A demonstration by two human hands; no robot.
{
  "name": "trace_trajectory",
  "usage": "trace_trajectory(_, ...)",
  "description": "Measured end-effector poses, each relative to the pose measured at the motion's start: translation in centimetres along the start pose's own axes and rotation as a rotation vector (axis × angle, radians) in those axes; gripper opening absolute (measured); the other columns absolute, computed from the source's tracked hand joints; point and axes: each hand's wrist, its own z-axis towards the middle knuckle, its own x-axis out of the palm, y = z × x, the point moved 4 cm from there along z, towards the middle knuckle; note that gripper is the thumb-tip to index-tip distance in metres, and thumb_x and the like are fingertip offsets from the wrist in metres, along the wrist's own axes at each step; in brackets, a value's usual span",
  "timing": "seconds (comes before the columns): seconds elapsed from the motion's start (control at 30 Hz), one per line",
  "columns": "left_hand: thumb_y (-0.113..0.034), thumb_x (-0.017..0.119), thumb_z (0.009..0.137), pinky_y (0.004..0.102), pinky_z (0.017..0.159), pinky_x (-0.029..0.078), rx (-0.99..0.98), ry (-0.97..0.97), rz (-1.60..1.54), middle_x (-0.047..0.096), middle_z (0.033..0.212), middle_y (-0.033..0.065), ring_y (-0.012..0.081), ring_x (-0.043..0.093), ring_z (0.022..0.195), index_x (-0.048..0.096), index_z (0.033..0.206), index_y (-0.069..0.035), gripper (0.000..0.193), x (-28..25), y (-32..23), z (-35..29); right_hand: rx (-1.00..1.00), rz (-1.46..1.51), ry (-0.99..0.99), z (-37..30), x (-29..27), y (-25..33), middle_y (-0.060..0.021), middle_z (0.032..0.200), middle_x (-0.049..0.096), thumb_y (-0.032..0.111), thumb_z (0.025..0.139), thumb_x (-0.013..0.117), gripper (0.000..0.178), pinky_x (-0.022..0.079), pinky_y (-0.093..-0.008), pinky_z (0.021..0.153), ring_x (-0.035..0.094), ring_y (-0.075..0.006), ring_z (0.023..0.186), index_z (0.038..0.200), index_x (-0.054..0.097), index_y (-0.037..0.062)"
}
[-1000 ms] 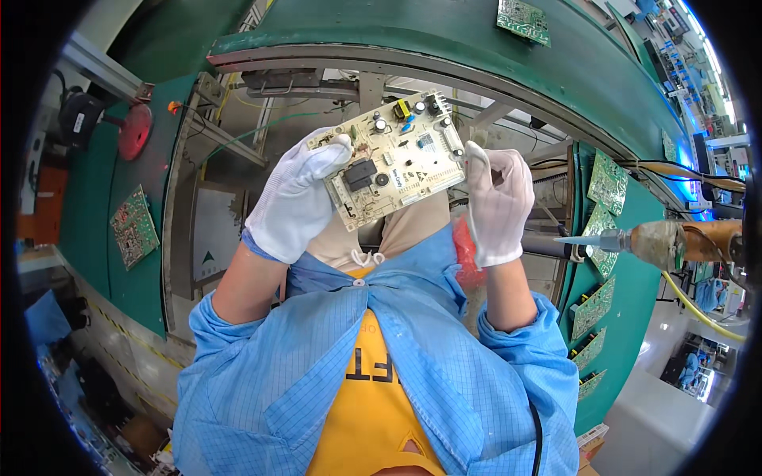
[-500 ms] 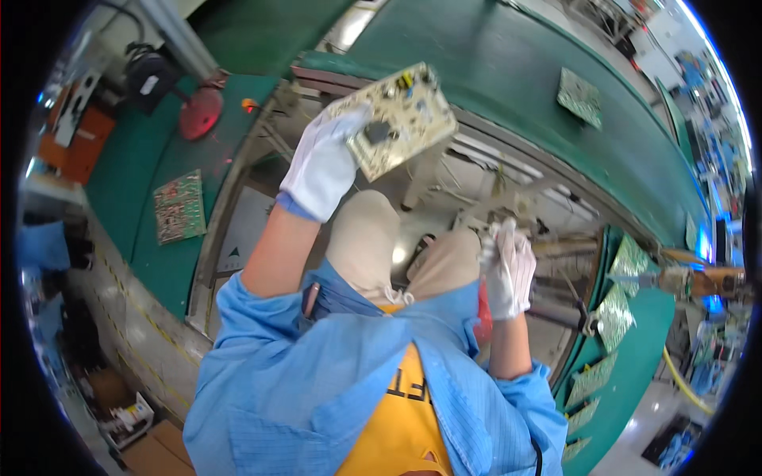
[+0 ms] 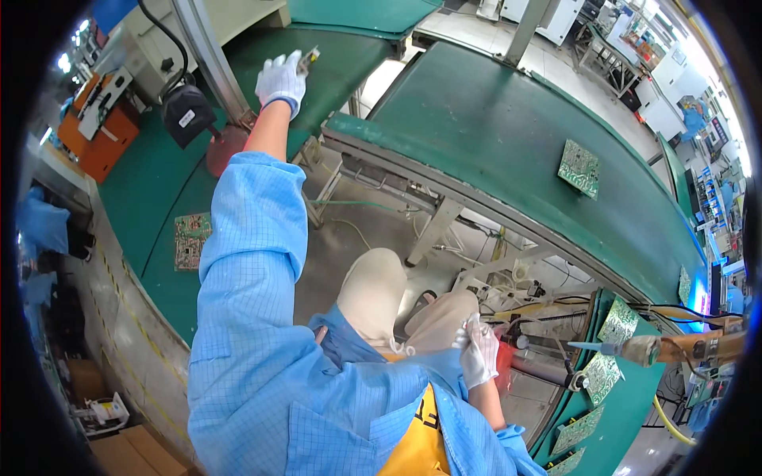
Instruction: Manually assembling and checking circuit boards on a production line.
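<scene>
My left hand (image 3: pixel 282 79), in a white glove, reaches out far to the upper left over a green bench. Its fingers curl at a circuit board (image 3: pixel 308 62), which shows only as a narrow sliver with a yellow part; the glove and the steep angle hide the rest. My gloved right hand (image 3: pixel 479 355) is closed beside my right thigh. Whatever lies in its fingers, if anything, is too small to make out. Another circuit board (image 3: pixel 192 240) lies on the green bench left of my outstretched arm.
Ahead runs a green conveyor belt (image 3: pixel 508 135) carrying a circuit board (image 3: pixel 580 169). Several boards (image 3: pixel 603 377) stand along the right-hand green bench. A blue-tipped tool (image 3: pixel 635 349) juts in there. A black lamp-like head (image 3: pixel 186 115) and metal post (image 3: pixel 213 63) stand near my left hand.
My left hand has carried the circuit board from above my knees to the far upper left, arm stretched out. My right hand has come down slightly and stays closed.
</scene>
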Motion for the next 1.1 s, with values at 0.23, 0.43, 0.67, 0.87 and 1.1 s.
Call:
trace_trajectory(0.23,-0.023,0.058,0.085,0.0449,0.109,0.037,-0.275,0.201,-0.075,0.042,0.147,0.0107,0.0318,0.04,0.136,0.041,0.144,-0.017,0.062,-0.2,-2.3,-0.1,0.405,0.582,0.023,0.0,1.4,-1.4,-0.0117,0.083,0.065,0.006,0.091,0.059,0.026,0.051,-0.0354,0.062,0.063,-0.0241,0.074,0.117,0.061,0.0018)
trace_trajectory(0.43,-0.036,0.067,0.085,0.0387,0.099,0.045,0.073,-0.157,-0.675,0.061,0.126,0.0171,0.0298,0.058,0.116,0.056,0.129,-0.005,0.055,-7.9,-14.1,-9.9,0.741,1.279,0.014,3.4,1.4,6.7,-0.0029,0.101,0.063,0.029,0.097,0.061,0.022,0.048,-0.0296,0.062,0.059,-0.0133,0.079,0.111,0.06,0.0119)
trace_trajectory(0.67,-0.003,0.072,0.079,0.0346,0.094,0.052,0.393,0.307,-1.396,0.067,0.117,0.0123,0.0257,0.066,0.106,0.061,0.124,-0.007,0.046,-7.3,-21.2,-31.5,0.809,1.46,0.063,3.6,0.9,7.2,-0.0057,0.089,0.069,0.045,0.094,0.061,0.035,0.049,-0.0322,0.06,0.063,-0.0188,0.069,0.103,0.062,0.0111)
trace_trajectory(0.87,-0.014,0.071,0.085,0.0371,0.087,0.057,0.243,0.574,-1.166,0.066,0.121,0.011,0.0295,0.068,0.103,0.059,0.126,-0.011,0.043,-7.4,-22.9,-35.4,0.627,0.922,0.17,3.2,-0.3,12.2,-0.0065,0.088,0.068,0.04,0.098,0.057,0.035,0.049,-0.0286,0.061,0.061,-0.0162,0.069,0.1,0.062,0.0055)
trace_trajectory(1.1,-0.022,0.07,0.083,0.0398,0.085,0.054,0.316,0.253,-1.192,0.067,0.112,0.0116,0.0301,0.066,0.101,0.062,0.12,-0.012,0.039,-12.2,-17.5,-34.2,0.456,0.679,0.144,3.5,0.5,15.2,-0.0001,0.078,0.057,0.041,0.091,0.068,0.036,0.045,-0.0239,0.059,0.055,-0.0083,0.066,0.091,0.059,0.0062)
